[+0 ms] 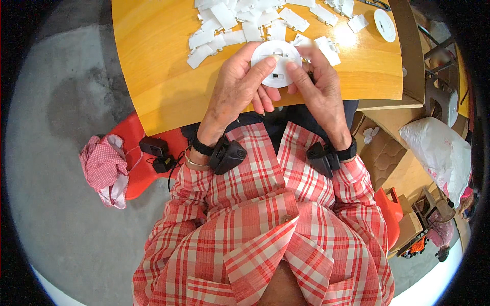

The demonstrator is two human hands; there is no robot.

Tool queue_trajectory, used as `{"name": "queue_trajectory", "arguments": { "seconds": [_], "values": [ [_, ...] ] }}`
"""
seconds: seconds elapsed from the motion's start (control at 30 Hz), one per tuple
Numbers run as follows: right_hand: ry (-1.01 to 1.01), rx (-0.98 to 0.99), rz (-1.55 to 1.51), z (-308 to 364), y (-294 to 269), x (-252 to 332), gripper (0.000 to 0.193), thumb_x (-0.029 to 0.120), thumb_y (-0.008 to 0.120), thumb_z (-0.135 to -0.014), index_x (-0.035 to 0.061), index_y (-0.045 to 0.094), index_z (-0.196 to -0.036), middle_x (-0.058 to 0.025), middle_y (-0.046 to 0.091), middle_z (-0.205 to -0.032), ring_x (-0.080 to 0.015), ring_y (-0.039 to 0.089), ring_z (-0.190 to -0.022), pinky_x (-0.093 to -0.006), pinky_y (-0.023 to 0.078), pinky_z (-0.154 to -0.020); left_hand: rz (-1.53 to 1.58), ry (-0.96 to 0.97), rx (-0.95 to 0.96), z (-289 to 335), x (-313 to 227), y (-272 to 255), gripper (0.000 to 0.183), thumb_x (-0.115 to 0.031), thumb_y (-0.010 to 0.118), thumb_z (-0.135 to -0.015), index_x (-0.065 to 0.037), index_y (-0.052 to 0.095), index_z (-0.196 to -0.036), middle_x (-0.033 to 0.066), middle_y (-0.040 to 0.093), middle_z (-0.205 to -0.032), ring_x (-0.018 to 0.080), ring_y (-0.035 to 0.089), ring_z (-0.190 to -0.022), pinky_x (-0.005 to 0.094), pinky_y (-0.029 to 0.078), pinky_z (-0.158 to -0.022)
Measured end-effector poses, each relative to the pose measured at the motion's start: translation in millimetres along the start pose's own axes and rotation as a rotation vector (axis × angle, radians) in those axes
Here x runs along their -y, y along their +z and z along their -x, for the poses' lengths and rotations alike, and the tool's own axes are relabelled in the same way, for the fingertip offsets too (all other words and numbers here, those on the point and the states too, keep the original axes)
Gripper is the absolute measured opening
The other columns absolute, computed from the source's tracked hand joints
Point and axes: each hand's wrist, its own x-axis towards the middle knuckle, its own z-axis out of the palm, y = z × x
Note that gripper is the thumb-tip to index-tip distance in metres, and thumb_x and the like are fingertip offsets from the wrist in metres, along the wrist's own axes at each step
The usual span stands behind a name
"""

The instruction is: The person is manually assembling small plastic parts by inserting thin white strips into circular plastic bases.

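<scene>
Currently, working L to R: left hand [237,81] grips the white round disc [276,62] from its L side, thumb laid across the face, remaining fingers curled under the lower rim. Disc is held above the near edge of the desk [153,56], roughly centred betw. both hands, face up toward the camera; a small dark slot shows near its lower middle. Right hand [319,86] closes on the R rim, index finger pressed flat on the face, other fingers behind.

Handling (est.): disc looks like thin moulded plastic, i.e. light, stiff, smooth-faced, prob. a bit slippery. Recommend grip at rim, opposing sides, w/ thumb on face for control; avoid loading the slot area, where small tabs may snap.

Further back on the desk: heap of flat white plastic pieces [245,23], loose and overlapping, just beyond the disc. Far R: second white disc [384,24], lying flat, well apart from both hands.
</scene>
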Motion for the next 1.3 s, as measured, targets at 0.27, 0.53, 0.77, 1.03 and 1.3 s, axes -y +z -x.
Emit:
{"name": "queue_trajectory", "arguments": {
  "seconds": [0.27, 0.53, 0.77, 1.03, 1.3],
  "values": [
    [-0.039, -0.071, 0.048, 0, -1, -1, 0.018, 0.010, 0.056, -0.088, 0.0006, 0.049, -0.102, -0.0042, 0.054, -0.062, -0.0072, 0.048, -0.053, -0.0228, 0.038, -0.047, -0.015, -0.022, -0.030, -2, -3, 8, 0.033, -0.021, 0.047, -0.093, 0.001, 0.046, -0.117, 0.0108, 0.058, -0.062, 0.0123, 0.053, -0.039, 0.0207, 0.042, -0.033],
    [0.004, -0.044, 0.015, 6, -18, 8, 0.019, 0.010, 0.055, -0.089, 0.0009, 0.048, -0.104, -0.0027, 0.056, -0.068, -0.0075, 0.050, -0.057, -0.0213, 0.039, -0.053, -0.189, -0.078, 0.154, -2, -25, -5, 0.039, -0.028, 0.043, -0.096, -0.003, 0.042, -0.126, 0.0086, 0.058, -0.065, 0.0123, 0.056, -0.046, 0.0235, 0.046, -0.040],
    [-0.048, -0.368, -0.167, 27, -73, 17, 0.019, 0.013, 0.055, -0.090, 0.0061, 0.051, -0.107, 0.0008, 0.059, -0.078, -0.0027, 0.047, -0.060, -0.0152, 0.036, -0.052, -0.525, 0.278, -0.124, -20, -56, -45, 0.027, -0.021, 0.048, -0.094, -0.006, 0.054, -0.115, 0.0062, 0.061, -0.078, 0.0077, 0.056, -0.058, 0.0191, 0.045, -0.053],
    [-0.128, -0.646, -0.497, 74, -158, -24, 0.015, 0.016, 0.053, -0.092, 0.0083, 0.050, -0.105, 0.0047, 0.050, -0.070, 0.0026, 0.034, -0.047, -0.0127, 0.023, -0.037, -1.033, 0.700, -0.515, -84, -92, -96, 0.040, -0.019, 0.062, -0.083, -0.006, 0.051, -0.120, 0.0131, 0.056, -0.113, 0.0210, 0.055, -0.098, 0.0321, 0.048, -0.080],
    [-0.034, -0.867, -0.527, 136, -210, -104, 0.018, 0.018, 0.055, -0.091, 0.0073, 0.051, -0.105, 0.0032, 0.051, -0.062, 0.0005, 0.035, -0.041, -0.0135, 0.024, -0.035, -1.407, 0.782, -0.468, -141, -84, -118, 0.058, -0.019, 0.065, -0.079, -0.015, 0.041, -0.132, 0.0151, 0.040, -0.136, 0.0312, 0.037, -0.125, 0.0402, 0.032, -0.103]
  ]
}}
